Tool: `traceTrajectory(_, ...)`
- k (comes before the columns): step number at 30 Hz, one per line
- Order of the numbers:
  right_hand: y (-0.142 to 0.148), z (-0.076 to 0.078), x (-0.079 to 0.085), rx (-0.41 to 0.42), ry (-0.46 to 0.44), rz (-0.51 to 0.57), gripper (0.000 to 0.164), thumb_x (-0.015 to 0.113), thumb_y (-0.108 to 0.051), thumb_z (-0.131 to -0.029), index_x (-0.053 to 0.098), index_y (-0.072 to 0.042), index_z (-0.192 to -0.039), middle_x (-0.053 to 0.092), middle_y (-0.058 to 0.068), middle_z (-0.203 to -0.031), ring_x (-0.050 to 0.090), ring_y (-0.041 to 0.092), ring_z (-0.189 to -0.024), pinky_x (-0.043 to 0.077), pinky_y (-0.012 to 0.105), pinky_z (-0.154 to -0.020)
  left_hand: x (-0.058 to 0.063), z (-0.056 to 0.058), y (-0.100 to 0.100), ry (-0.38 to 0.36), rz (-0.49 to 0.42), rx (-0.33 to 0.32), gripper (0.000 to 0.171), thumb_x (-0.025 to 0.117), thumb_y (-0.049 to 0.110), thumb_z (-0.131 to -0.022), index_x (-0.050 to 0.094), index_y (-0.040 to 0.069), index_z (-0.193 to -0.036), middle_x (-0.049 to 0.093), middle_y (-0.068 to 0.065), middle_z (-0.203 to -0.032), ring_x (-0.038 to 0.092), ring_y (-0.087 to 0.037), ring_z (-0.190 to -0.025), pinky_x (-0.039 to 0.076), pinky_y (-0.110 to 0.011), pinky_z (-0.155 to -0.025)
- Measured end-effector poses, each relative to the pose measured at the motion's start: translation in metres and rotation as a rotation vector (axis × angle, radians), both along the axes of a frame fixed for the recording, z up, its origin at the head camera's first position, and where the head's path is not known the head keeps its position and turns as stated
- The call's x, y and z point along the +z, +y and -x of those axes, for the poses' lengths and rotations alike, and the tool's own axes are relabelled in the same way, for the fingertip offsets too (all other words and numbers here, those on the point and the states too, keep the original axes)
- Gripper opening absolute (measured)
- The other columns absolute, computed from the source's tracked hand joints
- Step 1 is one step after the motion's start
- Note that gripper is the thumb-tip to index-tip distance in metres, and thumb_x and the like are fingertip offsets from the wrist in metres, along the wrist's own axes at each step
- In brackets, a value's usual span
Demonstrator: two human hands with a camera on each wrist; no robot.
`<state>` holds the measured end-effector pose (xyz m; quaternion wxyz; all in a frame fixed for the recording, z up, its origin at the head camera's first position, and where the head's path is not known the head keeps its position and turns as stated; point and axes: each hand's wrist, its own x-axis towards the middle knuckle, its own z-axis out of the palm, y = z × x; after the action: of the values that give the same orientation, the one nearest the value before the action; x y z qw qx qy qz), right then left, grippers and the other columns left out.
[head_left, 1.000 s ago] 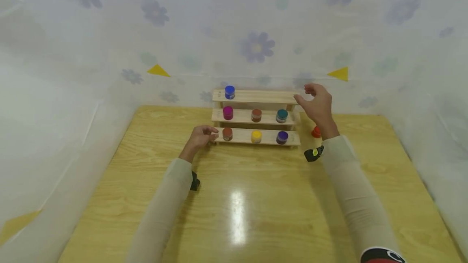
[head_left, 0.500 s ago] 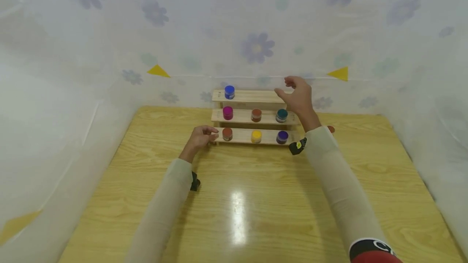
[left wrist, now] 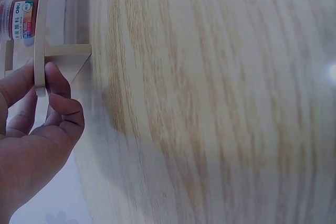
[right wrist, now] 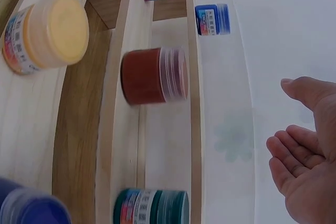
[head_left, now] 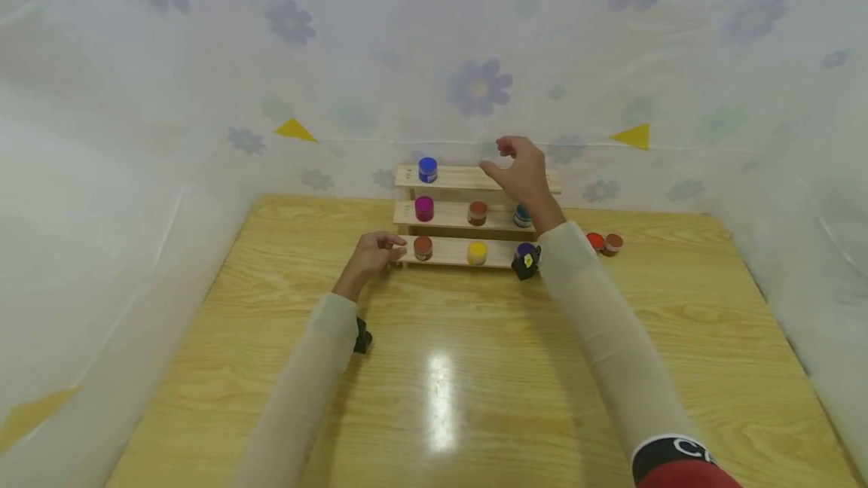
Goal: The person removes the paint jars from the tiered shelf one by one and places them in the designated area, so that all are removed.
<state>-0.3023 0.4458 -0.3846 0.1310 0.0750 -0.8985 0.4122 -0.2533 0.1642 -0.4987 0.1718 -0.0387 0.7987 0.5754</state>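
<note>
A three-step wooden rack (head_left: 447, 249) stands at the table's back, bearing paint jars. My left hand (head_left: 371, 254) pinches the left end of its lowest board, thumb and fingers on either side in the left wrist view. Over the top board my right hand (head_left: 525, 175) hovers with fingers apart, holding nothing. A blue jar (head_left: 427, 169) sits at that board's left. The middle board carries magenta (head_left: 424, 208), brown (head_left: 478, 213) and teal jars (right wrist: 152, 206). Below are a reddish-brown jar (head_left: 423, 248), a yellow jar (head_left: 477, 252) and a purple jar (right wrist: 34, 208), partly behind the right wrist camera.
To the rack's right, a red jar (head_left: 595, 241) and a brown jar (head_left: 613, 245) stand side by side on the wooden table (head_left: 434, 322). A white flowered sheet (head_left: 380, 59) rises close behind the rack, with more sheeting at both sides.
My right hand has moved left from the top board's right end, fingers still apart, bringing the red and brown jars into sight. My left hand stays on the rack.
</note>
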Motion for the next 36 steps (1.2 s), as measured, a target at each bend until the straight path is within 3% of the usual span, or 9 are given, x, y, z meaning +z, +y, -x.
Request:
traceTrajectory(7, -0.018, 0.004, -0.002, 0.034, -0.006, 0.031, 0.051, 0.071, -0.026, -0.085, 0.055, 0.002, -0.125, 0.057, 0.021, -0.119, 0.053, 0.033, -0.111, 0.043, 0.044, -0.097, 0.002, -0.001, 0.001, -0.005, -0.005, -0.002, 0.022, 0.065, 0.012, -0.09, 0.066, 0.001, -0.109, 0.053, -0.003, -0.097, 0.044, -0.015, -0.08, 0.043, -0.03, -0.073)
traceTrajectory(15, -0.041, 0.007, -0.004, 0.057, -0.036, 0.065, 0.051, 0.071, -0.026, -0.085, 0.056, 0.003, -0.124, 0.058, 0.02, -0.119, 0.054, 0.032, -0.111, 0.044, 0.042, -0.098, 0.003, -0.006, 0.005, 0.022, -0.006, 0.005, 0.022, 0.065, 0.01, -0.089, 0.066, -0.001, -0.108, 0.051, -0.001, -0.089, 0.044, -0.014, -0.077, 0.043, -0.028, -0.07)
traceTrajectory(21, -0.053, 0.009, -0.008, 0.072, -0.081, 0.074, 0.051, 0.071, -0.026, -0.085, 0.056, 0.002, -0.125, 0.059, 0.018, -0.121, 0.054, 0.029, -0.111, 0.044, 0.041, -0.098, 0.003, -0.009, 0.007, 0.011, -0.01, 0.001, 0.022, 0.065, 0.012, -0.09, 0.066, 0.0, -0.109, 0.053, -0.003, -0.094, 0.044, -0.015, -0.084, 0.043, -0.03, -0.075)
traceTrajectory(28, -0.065, 0.011, -0.011, 0.073, -0.151, 0.11, 0.053, 0.072, -0.029, -0.083, 0.056, -0.002, -0.126, 0.058, 0.014, -0.121, 0.053, 0.026, -0.112, 0.045, 0.04, -0.096, 0.016, -0.012, 0.005, 0.018, -0.009, -0.014, 0.024, 0.064, 0.011, -0.09, 0.065, -0.003, -0.11, 0.05, -0.003, -0.086, 0.043, -0.014, -0.076, 0.043, -0.033, -0.072)
traceTrajectory(36, -0.075, 0.01, -0.021, 0.125, -0.169, 0.094, 0.047, 0.072, -0.025, -0.084, 0.057, 0.0, -0.121, 0.059, 0.015, -0.115, 0.055, 0.028, -0.108, 0.046, 0.04, -0.094, 0.005, -0.014, 0.005, 0.019, -0.012, 0.012, 0.021, 0.066, 0.009, -0.089, 0.066, -0.002, -0.107, 0.051, 0.0, -0.085, 0.046, -0.013, -0.075, 0.043, -0.027, -0.069)
